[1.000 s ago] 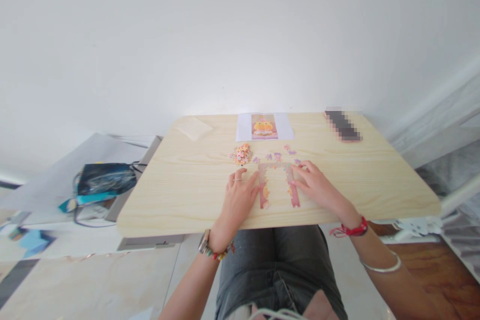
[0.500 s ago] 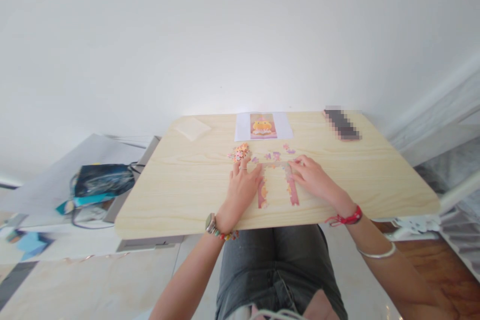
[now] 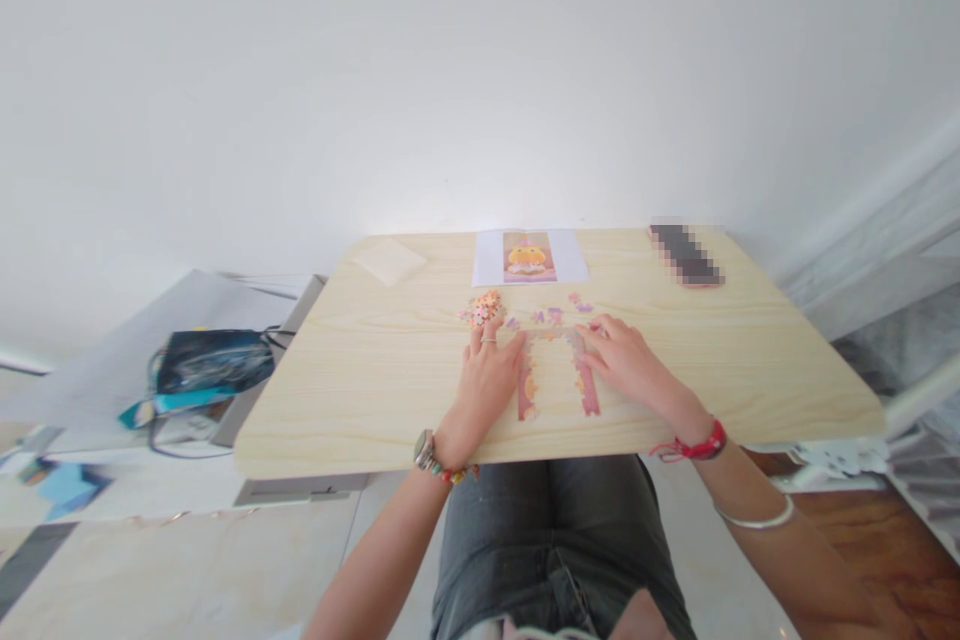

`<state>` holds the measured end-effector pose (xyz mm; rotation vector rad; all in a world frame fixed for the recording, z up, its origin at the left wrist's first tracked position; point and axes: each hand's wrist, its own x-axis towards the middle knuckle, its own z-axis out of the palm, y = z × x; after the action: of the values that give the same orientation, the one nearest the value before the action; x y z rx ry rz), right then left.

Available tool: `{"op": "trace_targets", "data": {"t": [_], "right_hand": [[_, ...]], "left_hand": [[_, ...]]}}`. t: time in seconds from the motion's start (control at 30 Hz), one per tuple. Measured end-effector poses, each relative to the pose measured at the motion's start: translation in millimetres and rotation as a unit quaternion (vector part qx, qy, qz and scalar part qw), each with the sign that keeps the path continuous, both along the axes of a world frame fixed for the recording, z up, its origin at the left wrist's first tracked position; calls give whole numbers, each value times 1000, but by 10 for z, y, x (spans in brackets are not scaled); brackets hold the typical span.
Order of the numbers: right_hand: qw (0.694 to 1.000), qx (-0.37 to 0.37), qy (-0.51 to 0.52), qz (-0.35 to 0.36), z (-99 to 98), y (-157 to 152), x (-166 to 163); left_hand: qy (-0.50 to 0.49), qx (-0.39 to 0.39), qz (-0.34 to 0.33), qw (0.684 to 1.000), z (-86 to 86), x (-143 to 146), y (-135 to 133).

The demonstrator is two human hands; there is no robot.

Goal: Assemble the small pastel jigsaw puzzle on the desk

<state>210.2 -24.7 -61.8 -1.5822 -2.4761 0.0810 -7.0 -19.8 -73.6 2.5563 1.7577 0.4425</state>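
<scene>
On the wooden table lies a partly joined jigsaw puzzle frame (image 3: 589, 390), with a top edge and two pinkish sides. My left hand (image 3: 487, 375) rests flat with spread fingers, its thumb side touching the frame's upper left corner. At the upper right corner, my right hand (image 3: 630, 360) has its fingertips on the frame, thumb and fingers apart. A small heap of puzzle pieces (image 3: 487, 303) lies just beyond my left fingertips. Several loose purple pieces (image 3: 554, 316) are scattered above the frame. Behind them lies a printed sheet (image 3: 529, 257) with a yellow figure.
A phone (image 3: 686, 255), blurred out, lies at the table's back right. A pale, flat sheet or bag (image 3: 390, 261) is at the back left. The table (image 3: 337, 400) meets a white wall behind. Left of it, a dark bag (image 3: 214, 360) sits on a lower surface.
The view has shifted very slightly. Both hands stay at the puzzle frame's upper corners, and the pieces look unmoved.
</scene>
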Motion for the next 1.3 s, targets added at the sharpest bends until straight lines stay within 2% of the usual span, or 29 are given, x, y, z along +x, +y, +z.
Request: {"op": "trace_targets", "data": {"t": [0.2, 0.4, 0.57, 0.73, 0.87, 1.0, 1.1, 1.2, 1.3], "right_hand": [[998, 10, 54, 25, 105, 29, -66], [993, -15, 47, 106, 207, 454, -410], [997, -39, -1, 73, 167, 741, -768], [997, -33, -64, 42, 189, 719, -933], [997, -34, -63, 35, 182, 683, -982], [999, -31, -25, 37, 159, 757, -817], [999, -39, 17, 14, 185, 896, -461], [999, -49, 18, -10, 211, 1020, -66], [997, -63, 17, -32, 183, 1062, 152]], "left_hand": [[-22, 39, 28, 999, 102, -94, 26], [-27, 89, 26, 995, 125, -202, 37], [-25, 93, 32, 995, 60, -231, -2], [-20, 85, 37, 996, 43, -272, -41], [-17, 87, 30, 996, 50, -280, -59], [-27, 87, 32, 995, 38, -301, -85], [-35, 91, 34, 995, 27, -335, -104], [-40, 93, 33, 994, 30, -346, -112], [-52, 96, 30, 994, 50, -314, -116]]}}
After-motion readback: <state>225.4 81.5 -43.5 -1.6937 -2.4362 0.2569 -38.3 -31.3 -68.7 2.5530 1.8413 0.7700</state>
